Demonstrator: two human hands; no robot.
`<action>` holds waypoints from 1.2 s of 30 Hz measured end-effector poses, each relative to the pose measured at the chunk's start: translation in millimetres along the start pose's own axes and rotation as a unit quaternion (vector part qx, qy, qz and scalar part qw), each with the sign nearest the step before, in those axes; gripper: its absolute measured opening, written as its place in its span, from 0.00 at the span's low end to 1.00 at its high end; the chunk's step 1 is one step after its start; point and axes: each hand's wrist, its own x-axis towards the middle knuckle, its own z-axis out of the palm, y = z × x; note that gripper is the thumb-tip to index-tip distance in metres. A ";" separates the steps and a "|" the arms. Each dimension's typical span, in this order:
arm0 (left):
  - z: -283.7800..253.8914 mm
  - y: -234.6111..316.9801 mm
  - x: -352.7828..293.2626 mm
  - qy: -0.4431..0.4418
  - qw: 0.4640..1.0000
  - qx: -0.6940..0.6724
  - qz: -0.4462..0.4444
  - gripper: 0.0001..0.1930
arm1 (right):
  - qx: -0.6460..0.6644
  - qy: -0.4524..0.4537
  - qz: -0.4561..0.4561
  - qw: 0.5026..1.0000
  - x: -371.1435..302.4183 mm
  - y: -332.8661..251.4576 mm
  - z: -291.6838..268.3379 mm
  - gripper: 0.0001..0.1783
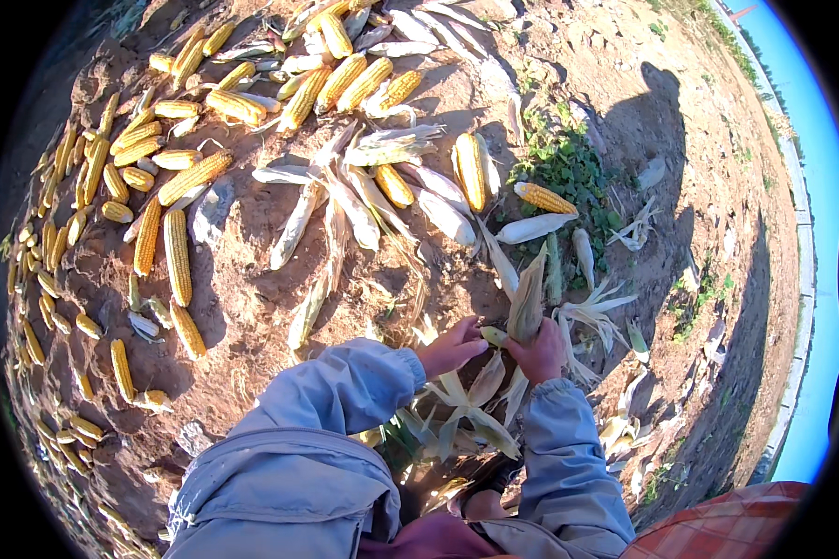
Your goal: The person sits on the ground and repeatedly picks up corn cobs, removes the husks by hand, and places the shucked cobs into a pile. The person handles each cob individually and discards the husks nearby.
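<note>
My right hand (539, 356) is closed round an ear of corn (529, 306) wrapped in pale, dry husk, its tip pointing up and away from me. To its left, my left hand (452, 348) has its fingers drawn together at a short, pale green piece of husk (494, 335) that reaches toward the right hand. The exact grip of the left fingertips is partly hidden. Just below both hands lie opened, empty husks (475, 405). A bare yellow corn cob (544, 198) rests farther off, beside some green weeds (569, 168).
Many husked yellow cobs (177, 256) are spread over the dry soil on the left, with a heap of more cobs (345, 84) at the far side. Loose husks (345, 177) lie ahead. A red checked cloth (727, 522) shows at the lower right.
</note>
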 end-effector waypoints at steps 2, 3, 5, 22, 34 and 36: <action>14.1 4.9 -1.6 -0.027 0.996 -0.048 0.069 0.38 | 0.059 -0.022 -0.074 0.995 -21.3 -27.9 4.5 0.33; 17.7 8.2 -4.1 -0.030 0.993 -0.075 0.083 0.36 | 0.082 -0.046 -0.142 0.985 -28.7 -40.5 6.5 0.35; 15.4 14.7 -18.1 0.023 0.994 0.007 0.108 0.28 | 0.223 -0.145 -0.037 0.963 -44.3 -57.5 -1.1 0.33; 7.7 26.0 -127.9 0.082 0.989 0.074 0.097 0.26 | 0.468 -0.095 0.033 0.878 -50.1 -113.9 -35.8 0.10; 5.2 32.4 -165.1 0.103 0.938 0.238 0.229 0.23 | 0.651 -0.157 0.147 0.728 -61.1 -158.9 -37.7 0.10; 3.4 30.8 -168.8 0.088 0.937 0.226 0.254 0.21 | 0.681 -0.197 0.170 0.684 -63.0 -160.8 -37.2 0.10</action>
